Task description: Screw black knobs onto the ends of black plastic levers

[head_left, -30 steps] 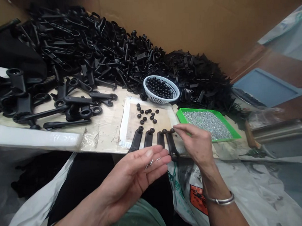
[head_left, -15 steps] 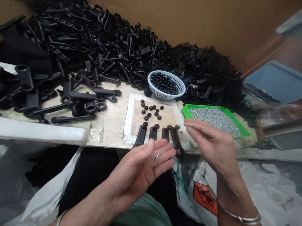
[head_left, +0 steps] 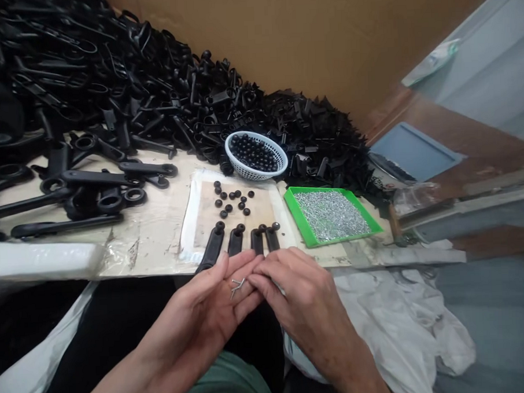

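Observation:
Palm up, my left hand (head_left: pixel 206 306) cups several small metal pins (head_left: pixel 237 287) at the base of its fingers. My right hand (head_left: pixel 298 293) comes in from the right, thumb and fingers pinched together at the left fingertips; whatever lies between them is hidden. Just beyond both hands, several black plastic arms (head_left: pixel 212 245) lie side by side at the table edge, each with a round black knob (head_left: pixel 220 226) at its far end. My hands cover the near ends of some of them. Loose black beads (head_left: pixel 228 208) are scattered behind these arms.
A pale blue basket (head_left: pixel 257 174) of black beads stands at the back. To its right is a green tray (head_left: pixel 304 232) full of small silver pins. Black plastic parts (head_left: pixel 123 104) are heaped along the cardboard wall (head_left: pixel 281 39). White foam (head_left: pixel 39 259) edges the table at left.
My right hand has moved left from beside the green tray and its fingers have closed at the left fingertips. The left hand still cradles the pins. The view has swung right.

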A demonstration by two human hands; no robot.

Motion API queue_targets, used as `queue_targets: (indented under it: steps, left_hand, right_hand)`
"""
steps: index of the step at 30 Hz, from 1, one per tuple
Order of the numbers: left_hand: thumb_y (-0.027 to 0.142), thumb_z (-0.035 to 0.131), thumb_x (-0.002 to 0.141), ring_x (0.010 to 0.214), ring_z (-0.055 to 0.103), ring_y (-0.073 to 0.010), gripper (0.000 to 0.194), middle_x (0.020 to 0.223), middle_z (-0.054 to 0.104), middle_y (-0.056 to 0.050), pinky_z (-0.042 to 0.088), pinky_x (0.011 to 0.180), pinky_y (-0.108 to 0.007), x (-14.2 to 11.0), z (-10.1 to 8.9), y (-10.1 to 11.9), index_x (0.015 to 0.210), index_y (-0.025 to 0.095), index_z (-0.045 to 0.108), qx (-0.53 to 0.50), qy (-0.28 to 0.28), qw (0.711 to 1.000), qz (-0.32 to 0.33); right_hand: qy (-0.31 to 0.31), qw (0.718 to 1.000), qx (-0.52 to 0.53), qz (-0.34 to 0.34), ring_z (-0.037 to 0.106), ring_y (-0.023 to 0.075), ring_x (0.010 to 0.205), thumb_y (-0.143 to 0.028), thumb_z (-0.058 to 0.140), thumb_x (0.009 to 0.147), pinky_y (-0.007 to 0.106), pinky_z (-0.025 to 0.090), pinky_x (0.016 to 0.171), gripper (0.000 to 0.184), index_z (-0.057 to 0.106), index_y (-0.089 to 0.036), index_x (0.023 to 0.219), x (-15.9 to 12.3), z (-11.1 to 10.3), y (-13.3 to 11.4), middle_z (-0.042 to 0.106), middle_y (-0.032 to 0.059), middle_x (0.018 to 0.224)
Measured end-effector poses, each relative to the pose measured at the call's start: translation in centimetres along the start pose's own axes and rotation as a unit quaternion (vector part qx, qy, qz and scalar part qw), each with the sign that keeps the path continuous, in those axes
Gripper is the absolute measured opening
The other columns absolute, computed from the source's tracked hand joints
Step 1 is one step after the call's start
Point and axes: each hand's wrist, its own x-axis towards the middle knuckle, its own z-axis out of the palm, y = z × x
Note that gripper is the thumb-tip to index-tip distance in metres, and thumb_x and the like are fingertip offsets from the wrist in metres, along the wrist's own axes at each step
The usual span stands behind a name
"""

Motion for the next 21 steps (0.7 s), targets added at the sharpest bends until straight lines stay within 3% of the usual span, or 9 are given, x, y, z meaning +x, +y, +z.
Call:
queue_targets:
  steps: [5,8,11,14,21]
  left_hand:
    - [0.034,0.051,0.098,0.132,0.049,-0.0278,0.050,0.139,0.053,-0.018,0.035,0.115,-0.040,0.1,0.0,0.1,0.139,0.005,0.045,-0.022,-0.008,1.000,-0.007]
    - [0.038,0.054,0.096,0.134,0.047,-0.0288,0.054,0.141,0.052,-0.018,0.036,0.115,-0.040,0.1,0.2,0.0,0.139,0.005,0.045,-0.023,-0.010,1.000,-0.014]
    - [0.040,0.057,0.095,0.135,0.045,-0.0301,0.056,0.141,0.052,-0.019,0.036,0.114,-0.041,0.0,0.1,-0.1,0.137,0.004,0.046,-0.019,-0.017,0.999,-0.019]
    - [0.037,0.056,0.095,0.134,0.046,-0.0297,0.053,0.140,0.052,-0.020,0.036,0.114,-0.041,-0.2,-0.1,-0.2,0.136,0.004,0.049,-0.017,-0.016,1.000,-0.015]
    - [0.035,0.058,0.094,0.134,0.045,-0.0319,0.051,0.140,0.052,-0.021,0.038,0.112,-0.041,-0.2,-0.2,-0.2,0.133,0.003,0.051,-0.019,-0.012,1.000,-0.010]
  right_hand:
    - [-0.011,0.999,0.037,0.003,0.055,0.0164,0.082,-0.015,0.046,0.095,0.031,0.045,0.075,0.019,0.061,-0.019,0.085,0.0,-0.9,0.5,0.062,0.0036,0.085]
    - [0.012,0.996,0.084,0.017,0.058,0.0152,0.083,-0.021,0.047,0.096,0.029,0.045,0.076,0.018,0.063,-0.020,0.087,0.8,-1.9,2.3,0.065,0.0032,0.087]
    - [0.065,0.995,0.048,0.053,0.060,0.0162,0.081,-0.027,0.050,0.095,0.029,0.045,0.073,0.019,0.063,-0.020,0.084,2.1,-2.6,4.8,0.066,0.0035,0.085]
    - [0.059,0.996,0.016,0.066,0.060,0.0168,0.079,-0.031,0.050,0.094,0.030,0.044,0.073,0.022,0.064,-0.020,0.082,3.4,-2.4,6.5,0.066,0.0035,0.083]
    - [0.030,0.998,-0.005,0.046,0.059,0.0169,0.082,-0.029,0.050,0.094,0.030,0.042,0.075,0.021,0.065,-0.020,0.081,5.1,-1.2,6.1,0.065,0.0034,0.084]
